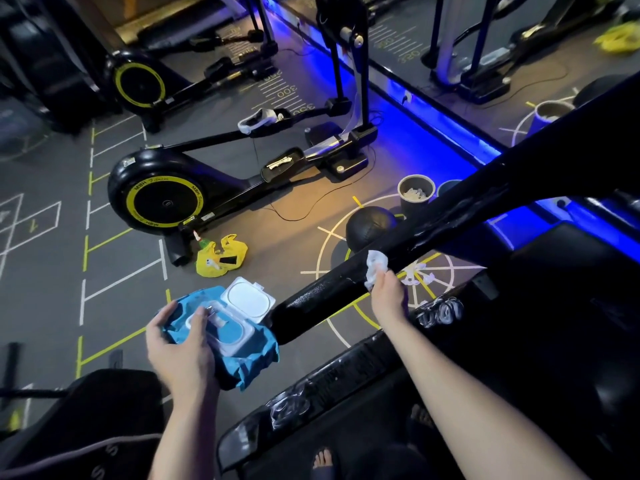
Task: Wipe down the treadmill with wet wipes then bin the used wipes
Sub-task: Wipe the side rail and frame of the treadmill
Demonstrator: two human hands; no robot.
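The round bin (412, 209) on the floor beyond the rail holds crumpled white wipes, a yellow bag (221, 256) with a few small items in it lies by the elliptical trainer (166, 199), and the blue wipes pack (221, 334), its white flip lid (247, 299) standing open, is gripped in the left hand (180, 348). The right hand (389, 292) pinches 1 crumpled wet wipe (375, 268) against the treadmill's black handrail (450, 220). The grey gym floor (41, 271) carries white and yellow lines, and a blue light strip (433, 116) runs along the mirror.
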